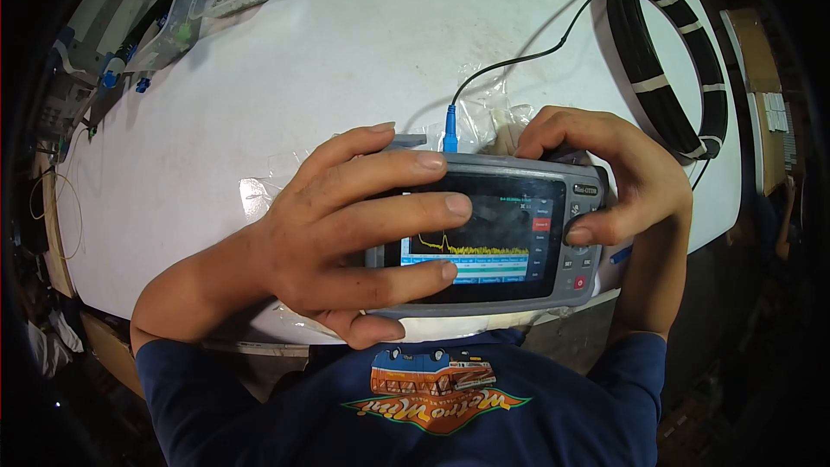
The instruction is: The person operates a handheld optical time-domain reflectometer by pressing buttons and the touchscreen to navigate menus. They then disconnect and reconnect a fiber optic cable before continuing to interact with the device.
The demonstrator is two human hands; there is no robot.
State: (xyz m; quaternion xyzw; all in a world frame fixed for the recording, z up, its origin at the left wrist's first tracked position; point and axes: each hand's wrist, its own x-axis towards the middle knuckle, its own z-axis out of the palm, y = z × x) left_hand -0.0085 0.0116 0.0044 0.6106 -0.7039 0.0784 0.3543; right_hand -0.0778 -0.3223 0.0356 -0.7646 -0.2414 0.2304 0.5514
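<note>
White table [389,43] under everything. Coil of black cable [635,52] lies beyond the right hand, strapped with pale ties. Handheld meter [510,225] sits between the hands, long axis running from one to the other, screen lit with a yellow trace. Left hand [320,233]: fingers apart, reaching over the screen from its end, thumb by the near edge; cannot tell whether it bears weight. Right hand [627,169]: clamped on the meter's other end, thumb over the buttons [575,264]. Blue plug [450,131] at the far edge, just beyond the left fingertips, nearer that hand.
</note>
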